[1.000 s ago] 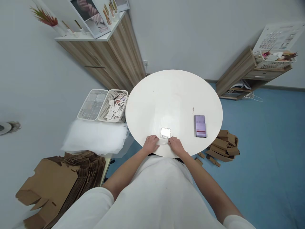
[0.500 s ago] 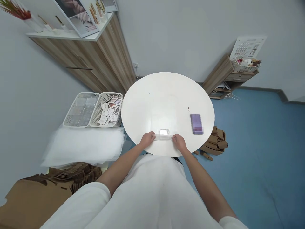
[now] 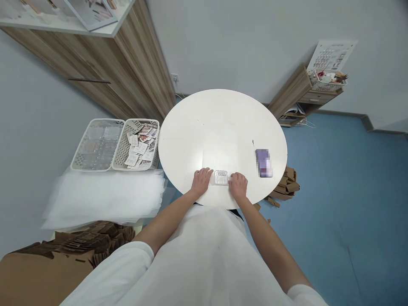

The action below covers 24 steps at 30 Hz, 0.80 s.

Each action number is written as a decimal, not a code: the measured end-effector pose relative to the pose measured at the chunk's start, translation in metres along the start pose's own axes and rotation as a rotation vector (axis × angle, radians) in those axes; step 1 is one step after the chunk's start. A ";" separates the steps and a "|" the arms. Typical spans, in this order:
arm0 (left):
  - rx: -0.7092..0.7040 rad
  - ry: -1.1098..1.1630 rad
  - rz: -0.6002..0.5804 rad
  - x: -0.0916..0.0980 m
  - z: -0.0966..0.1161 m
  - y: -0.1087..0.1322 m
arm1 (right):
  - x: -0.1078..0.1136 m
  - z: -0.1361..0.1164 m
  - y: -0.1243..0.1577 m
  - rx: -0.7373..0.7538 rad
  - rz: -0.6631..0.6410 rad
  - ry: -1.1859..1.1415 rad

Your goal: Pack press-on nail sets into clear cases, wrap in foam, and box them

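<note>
Since the frame half a second earlier, the strip of translucent film [image 3: 211,180] that was stretched between the hands across the near part of the small clear box [image 3: 221,177] has come down, and the whole box lid now shows; the hands have turned flatter, and the camera view has shifted a little. Box: rigid, transparent plastic, low, rectangular with rounded corners; small pale pieces show in rows through the lid. It lies near the table's front edge, between the hands, film showing at its left side. Left hand [image 3: 200,182]: palm down, fingers bent and slightly spread, tips at the film; cannot tell whether any film is pinched. Right hand [image 3: 238,185]: fingers curled downward, thumb side just beside the box; its grip likewise cannot be told. Table [image 3: 229,114]: smooth, glossy, white, oval in view, with a bright reflection behind the box. Right of the hands, a purple rectangular item [image 3: 264,162], surface blurred into blocks. Left of the table, two white perforated plastic baskets stand side by side: the outer basket [image 3: 91,170] holds clear cases, the inner basket [image 3: 155,159] a loose heap of printed cards [image 3: 140,147]. In front of them, a stack of thin, milky sheets [image 3: 105,195] with uneven edges; nearer still, brown flat cardboard [image 3: 41,272]. On the blue floor [image 3: 334,191], right of the table, folded cardboard pieces [image 3: 285,187] lie piled
</note>
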<state>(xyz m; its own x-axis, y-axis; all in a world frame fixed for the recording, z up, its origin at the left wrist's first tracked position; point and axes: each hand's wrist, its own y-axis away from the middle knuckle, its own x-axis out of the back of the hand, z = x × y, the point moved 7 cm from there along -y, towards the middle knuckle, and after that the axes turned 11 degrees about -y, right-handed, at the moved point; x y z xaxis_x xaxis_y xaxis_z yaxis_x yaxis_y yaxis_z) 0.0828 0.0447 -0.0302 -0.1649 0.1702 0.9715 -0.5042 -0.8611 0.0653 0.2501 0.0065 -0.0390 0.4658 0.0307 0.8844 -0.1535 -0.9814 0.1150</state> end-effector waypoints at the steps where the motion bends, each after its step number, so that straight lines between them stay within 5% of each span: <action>1: -0.072 0.004 -0.003 0.000 0.006 -0.001 | 0.000 -0.006 0.000 0.080 0.001 0.024; 5: -0.260 0.015 -0.065 -0.002 0.023 -0.003 | -0.006 -0.023 0.002 0.332 -0.118 0.071; 11: -0.333 -0.010 -0.138 0.000 0.027 -0.009 | -0.005 -0.025 0.002 0.434 -0.231 0.011; 17: -0.269 0.015 -0.183 -0.006 0.026 -0.020 | -0.010 -0.027 -0.008 0.389 -0.268 -0.035; 24: -0.269 0.073 -0.194 0.011 0.022 -0.011 | 0.000 -0.039 0.003 0.321 -0.294 -0.164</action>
<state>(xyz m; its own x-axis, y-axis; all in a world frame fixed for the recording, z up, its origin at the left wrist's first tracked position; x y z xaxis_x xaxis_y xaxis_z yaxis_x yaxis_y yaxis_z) 0.1054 0.0459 -0.0154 -0.0990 0.3607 0.9274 -0.7363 -0.6535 0.1756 0.2159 0.0110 -0.0211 0.5847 0.3112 0.7492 0.2712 -0.9454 0.1810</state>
